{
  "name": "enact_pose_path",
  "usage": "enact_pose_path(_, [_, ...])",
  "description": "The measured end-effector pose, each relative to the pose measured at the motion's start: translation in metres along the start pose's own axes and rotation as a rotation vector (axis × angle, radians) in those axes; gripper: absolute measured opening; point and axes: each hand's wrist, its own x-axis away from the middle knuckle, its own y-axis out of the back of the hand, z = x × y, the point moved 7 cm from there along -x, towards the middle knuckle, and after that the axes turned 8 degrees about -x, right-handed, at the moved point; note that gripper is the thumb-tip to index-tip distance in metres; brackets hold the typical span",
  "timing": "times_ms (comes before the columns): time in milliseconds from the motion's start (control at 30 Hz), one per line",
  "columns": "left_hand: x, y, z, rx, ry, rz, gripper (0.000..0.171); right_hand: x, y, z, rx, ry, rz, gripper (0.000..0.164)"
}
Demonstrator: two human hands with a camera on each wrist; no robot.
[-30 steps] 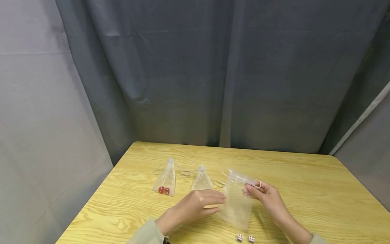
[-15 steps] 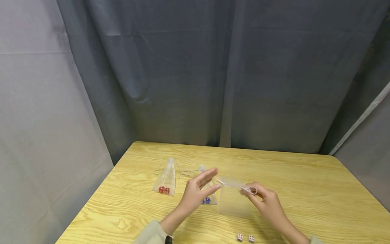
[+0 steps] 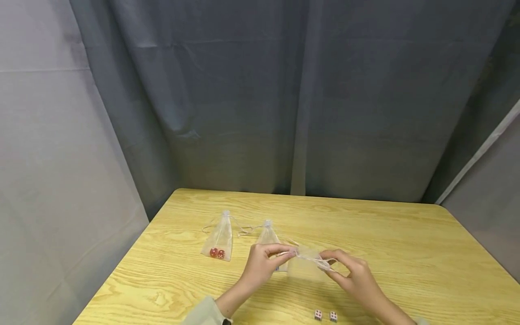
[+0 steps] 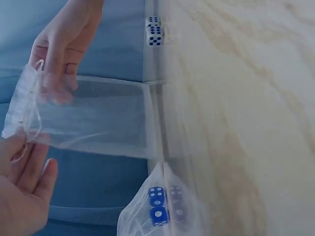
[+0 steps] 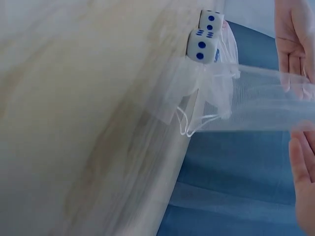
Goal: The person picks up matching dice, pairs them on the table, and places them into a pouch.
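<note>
A sheer white drawstring pouch [image 3: 304, 271] is held up above the table between both hands. My left hand [image 3: 260, 265] pinches the left side of its mouth between thumb and fingers. The right side of the mouth, by the white cord, is gripped by my right hand [image 3: 358, 276]. Within the left wrist view the pouch [image 4: 103, 118] stretches out flat with nothing visible inside. Two white dice [image 3: 318, 315] with coloured pips lie near the table's front edge, below the hands.
A tied pouch [image 3: 223, 230] with two red dice [image 3: 214, 253] lies at left on the wooden table [image 3: 162, 271]. Beside it, another tied pouch [image 3: 268, 234] with blue dice is partly hidden behind my left hand. Grey curtains [image 3: 227, 113] hang behind and at the sides.
My left hand left the pouch's side, rose with spread fingers, then came down and took its mouth edge. The right hand kept its grip while the pouch swung flatter.
</note>
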Motion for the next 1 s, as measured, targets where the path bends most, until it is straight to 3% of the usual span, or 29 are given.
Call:
enact_pose_path(100, [0.003,-0.002,-0.004,-0.028,-0.085,-0.006,0.022,0.002,0.006,0.001,-0.024,-0.06,0.009,0.057])
enact_pose_path(167, [0.006,-0.003,-0.006,-0.027,-0.128,-0.001,0.023,0.003,0.01,0.002,-0.039,-0.076,0.01,0.065])
enact_pose_path(267, [0.009,-0.005,-0.009,-0.022,-0.171,0.016,0.022,0.004,0.014,0.005,-0.068,-0.024,0.005,0.055])
enact_pose_path(500, [0.011,-0.006,-0.017,-0.098,-0.289,-0.012,0.013,0.005,0.015,0.012,-0.108,0.147,-0.017,0.011])
enact_pose_path(667, [0.013,-0.007,-0.02,-0.141,-0.349,-0.03,0.009,0.005,0.014,0.017,-0.105,0.184,-0.03,0.009])
enact_pose_path(800, [0.013,-0.01,-0.02,-0.137,-0.355,0.012,0.008,0.004,0.015,0.021,-0.128,0.225,-0.032,0.008])
enact_pose_path(1000, [0.008,-0.012,-0.011,-0.096,-0.262,0.126,0.009,0.002,0.019,0.019,-0.271,0.215,0.019,0.007])
